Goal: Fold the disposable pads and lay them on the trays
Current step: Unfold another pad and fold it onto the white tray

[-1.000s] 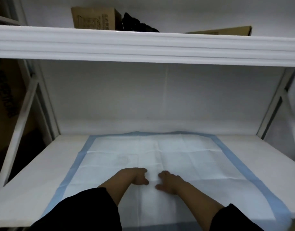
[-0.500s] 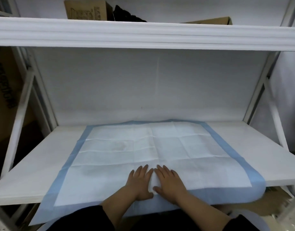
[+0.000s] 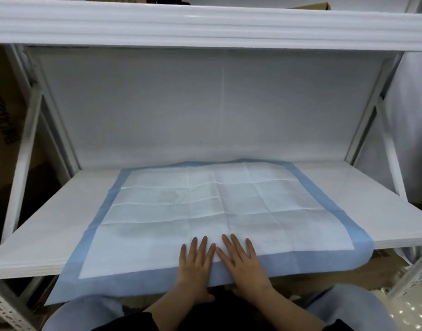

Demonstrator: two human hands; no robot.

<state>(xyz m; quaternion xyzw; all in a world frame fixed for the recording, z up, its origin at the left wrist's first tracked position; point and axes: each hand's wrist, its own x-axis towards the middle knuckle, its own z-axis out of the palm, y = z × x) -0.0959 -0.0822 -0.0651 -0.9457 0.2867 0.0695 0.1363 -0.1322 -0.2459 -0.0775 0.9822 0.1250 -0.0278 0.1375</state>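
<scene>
Fingers [image 3: 202, 247] of both hands lie straight and slightly fanned, flat on the near middle of the disposable pad [image 3: 219, 211], holding nothing; the thumbs drop over the front edge, and I cannot tell whether they catch the sheet from below.

From the biggest thing down, I see the white shelving unit [image 3: 205, 22] filling the frame, its upper beam across the top and slanted uprights at left and right. Its lower board, the white tray [image 3: 362, 201], runs across the middle of the frame and carries the pad. The pad lies opened out flat in the centre of the tray, a white quilted field with a blue border [image 3: 105, 211]. Its far edge sits close to the back wall, I judge, and its near blue edge hangs off the tray's front lip at lower centre. The left hand [image 3: 195, 266] and the right hand [image 3: 241, 263] sit side by side there, index fingers almost touching.

I read the pad as very light, thin and limp. It shows a grid of fold creases, and the overhanging edge droops and curls at the lower left corner. It should slide easily on the smooth board and flop if lifted by one point. I would take it by the blue border, pinching the two near corners or the overhanging edge with both hands, and fold along the existing creases, pressing each fold flat.
</scene>
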